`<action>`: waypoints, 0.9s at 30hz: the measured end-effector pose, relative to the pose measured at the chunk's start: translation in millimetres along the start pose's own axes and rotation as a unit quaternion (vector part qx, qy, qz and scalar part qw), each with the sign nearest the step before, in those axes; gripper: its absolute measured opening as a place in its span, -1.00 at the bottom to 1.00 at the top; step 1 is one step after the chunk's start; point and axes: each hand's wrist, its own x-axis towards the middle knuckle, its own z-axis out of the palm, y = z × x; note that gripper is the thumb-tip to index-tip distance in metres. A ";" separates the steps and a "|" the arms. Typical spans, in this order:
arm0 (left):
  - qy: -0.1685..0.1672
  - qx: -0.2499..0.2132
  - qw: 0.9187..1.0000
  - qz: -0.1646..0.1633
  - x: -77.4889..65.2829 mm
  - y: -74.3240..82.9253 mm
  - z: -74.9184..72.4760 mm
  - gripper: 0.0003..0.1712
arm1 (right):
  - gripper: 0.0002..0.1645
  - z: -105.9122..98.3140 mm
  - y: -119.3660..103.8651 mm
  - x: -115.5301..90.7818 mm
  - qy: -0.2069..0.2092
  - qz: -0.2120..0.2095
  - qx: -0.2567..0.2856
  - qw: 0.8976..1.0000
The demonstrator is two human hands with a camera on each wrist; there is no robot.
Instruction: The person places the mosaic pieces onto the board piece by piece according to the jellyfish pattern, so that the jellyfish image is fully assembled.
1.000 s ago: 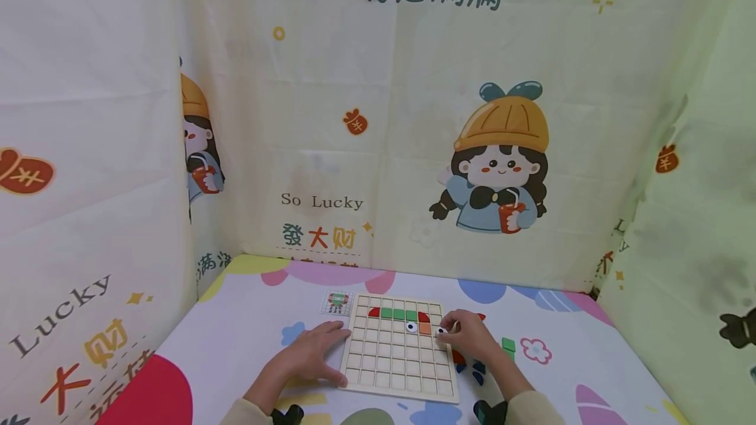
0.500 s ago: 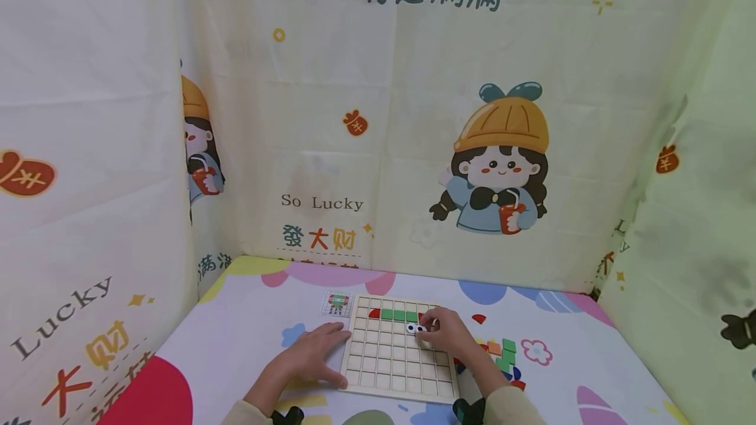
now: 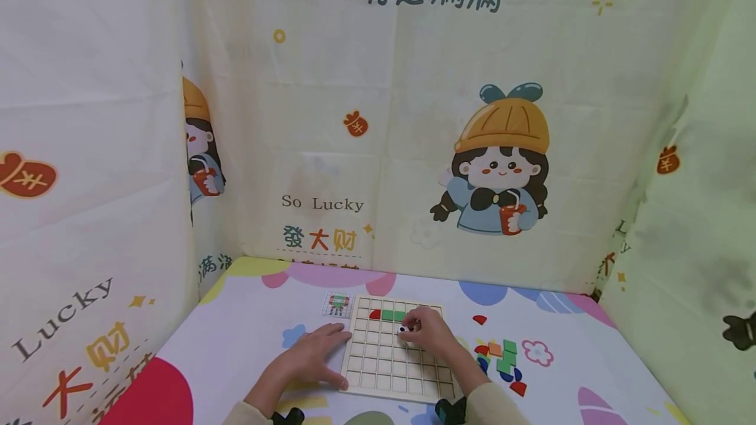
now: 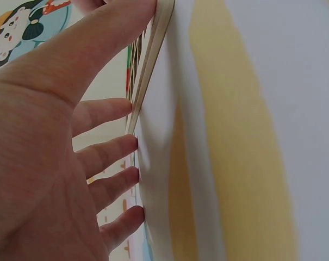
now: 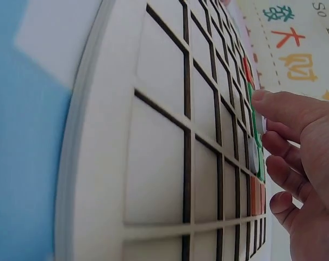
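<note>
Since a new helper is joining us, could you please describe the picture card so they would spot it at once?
On the patterned table lies a wooden grid board. Beside its far left corner, beyond the left hand, is the picture card. Unlike the board, it is white and printed with a small green-and-red figure.

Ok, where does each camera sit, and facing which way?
Head: worn on the head, facing forward and down at the wooden grid board; left hand, right hand and sleeves show.
Left wrist: on that wrist, facing the board's edge; left hand shows.
Right wrist: on that wrist, facing across the board; right hand shows.
Wrist views share the board.
</note>
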 end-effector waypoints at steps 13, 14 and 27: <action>-0.004 -0.002 1.000 -0.004 0.9 0.0 0.0 0.07 | -0.79 16.0 -12.8 4.5 0.004 0.010 -0.014 1.000; -0.004 -0.003 1.000 -0.004 0.8 0.2 -0.2 0.07 | -0.79 16.7 -13.3 4.5 0.004 0.008 -0.017 1.000; -0.004 -0.007 1.000 -0.005 0.1 -0.3 -1.2 0.08 | -0.82 15.4 -15.7 3.6 0.010 0.001 -0.027 1.000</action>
